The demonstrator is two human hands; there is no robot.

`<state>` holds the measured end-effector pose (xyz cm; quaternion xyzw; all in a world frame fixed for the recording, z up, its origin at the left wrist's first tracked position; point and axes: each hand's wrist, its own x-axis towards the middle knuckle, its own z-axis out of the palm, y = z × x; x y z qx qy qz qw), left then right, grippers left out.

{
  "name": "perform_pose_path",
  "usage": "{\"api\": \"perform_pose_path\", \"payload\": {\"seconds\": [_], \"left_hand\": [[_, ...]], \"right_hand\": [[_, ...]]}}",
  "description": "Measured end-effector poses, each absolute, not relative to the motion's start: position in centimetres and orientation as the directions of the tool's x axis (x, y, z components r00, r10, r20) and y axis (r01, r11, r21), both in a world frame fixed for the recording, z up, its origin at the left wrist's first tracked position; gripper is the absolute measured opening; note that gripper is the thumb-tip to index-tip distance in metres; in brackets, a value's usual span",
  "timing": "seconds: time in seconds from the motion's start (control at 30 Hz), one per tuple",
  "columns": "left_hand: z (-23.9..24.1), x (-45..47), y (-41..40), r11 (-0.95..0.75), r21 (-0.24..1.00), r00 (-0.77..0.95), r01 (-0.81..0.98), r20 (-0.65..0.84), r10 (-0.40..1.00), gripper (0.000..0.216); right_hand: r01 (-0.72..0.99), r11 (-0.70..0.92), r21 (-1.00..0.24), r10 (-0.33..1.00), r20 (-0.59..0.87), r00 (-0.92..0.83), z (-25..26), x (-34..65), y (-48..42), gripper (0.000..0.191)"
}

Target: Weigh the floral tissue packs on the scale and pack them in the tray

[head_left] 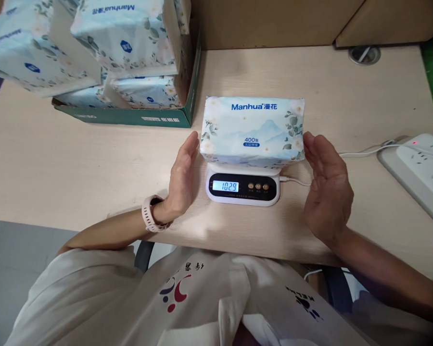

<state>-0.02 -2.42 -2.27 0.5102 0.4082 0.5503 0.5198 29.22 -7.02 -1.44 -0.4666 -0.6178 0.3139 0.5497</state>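
A pack of Manhua tissues [252,129], pale blue with flowers, lies on a small white kitchen scale [242,187] whose display reads 102.9. My left hand [180,180] stands open on its edge at the pack's left end, fingertips about touching it. My right hand [326,190] is open at the pack's right end, fingers straight, close to or just touching the wrapper. Neither hand grips anything. A pale pink watch sits on my left wrist.
A green cardboard tray [130,115] with several more tissue packs stands at the back left. A white power strip [418,166] lies at the right edge, with a thin white cable [361,153] running to the scale. The wooden desk [75,163] has a cable hole at the back right.
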Motion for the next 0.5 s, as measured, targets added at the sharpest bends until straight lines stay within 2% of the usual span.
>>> {"api": "perform_pose_path", "payload": {"seconds": [0.37,0.5], "left_hand": [[-2.1,0.1,-2.53,-0.133,0.983,0.046,-0.13,0.14,0.989,0.069],[-2.06,0.16,-2.56,-0.13,0.984,0.044,-0.124,0.136,0.99,0.069]], "right_hand": [[0.316,0.345,-0.884,0.926,0.376,0.04,-0.93,29.14,-7.26,0.053],[0.28,0.349,-0.895,0.923,0.379,0.063,-1.16,29.16,-7.17,0.053]]}}
